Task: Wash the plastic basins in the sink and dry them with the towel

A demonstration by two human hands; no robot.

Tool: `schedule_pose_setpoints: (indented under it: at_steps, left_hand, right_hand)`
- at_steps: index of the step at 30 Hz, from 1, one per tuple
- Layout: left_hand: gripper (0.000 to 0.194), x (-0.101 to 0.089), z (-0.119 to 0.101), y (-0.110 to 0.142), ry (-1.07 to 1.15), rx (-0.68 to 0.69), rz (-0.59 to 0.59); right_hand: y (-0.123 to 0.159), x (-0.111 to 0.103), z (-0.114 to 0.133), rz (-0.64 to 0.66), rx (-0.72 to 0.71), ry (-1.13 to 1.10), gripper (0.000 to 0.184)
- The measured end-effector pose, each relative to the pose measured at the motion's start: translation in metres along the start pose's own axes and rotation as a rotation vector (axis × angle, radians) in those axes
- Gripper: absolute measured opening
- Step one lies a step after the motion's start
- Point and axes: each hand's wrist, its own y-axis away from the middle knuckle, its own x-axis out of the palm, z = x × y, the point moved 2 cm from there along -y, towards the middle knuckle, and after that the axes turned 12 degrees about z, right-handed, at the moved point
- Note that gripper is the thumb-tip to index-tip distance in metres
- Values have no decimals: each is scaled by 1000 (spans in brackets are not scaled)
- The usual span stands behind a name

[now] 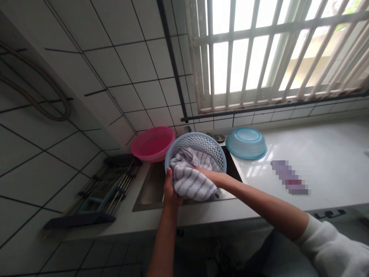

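Head view: left hand [170, 192] grips rim of blue perforated basket [201, 144] over sink [150, 190]; right hand [209, 175] presses striped towel [190, 179] inside basket, fingers closed on cloth. Pink basket [152, 143] behind.

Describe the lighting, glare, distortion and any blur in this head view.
Head view: strong backlight through the barred window blows the panes out to white; glare streaks the white counter; wide-angle bending curves the tiled wall and bars; a pixelated patch hides one thing on the counter; both hands, left and right, and the striped towel in the blue basket stay fairly sharp.
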Motion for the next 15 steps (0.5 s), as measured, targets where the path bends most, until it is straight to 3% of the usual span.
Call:
schedule_pose_setpoints:
  at_steps: [3, 7, 10, 15]
  left_hand:
    - [46, 10, -1, 1, 40, -72, 17]
    - [55, 14, -5, 0, -7, -75, 7]
    - [60, 9, -7, 0, -144, 9, -1]
    - [58, 6, -8, 5, -253, 159, 62]
  right_hand:
    - [-9, -10, 5, 74, -178, 21, 17]
    - [-23, -30, 3, 118, -178, 415, 16]
    - [-25, -44, -4, 122, -46, 671, 22]
    - [-18, -57, -7, 110, 290, 708, 33]
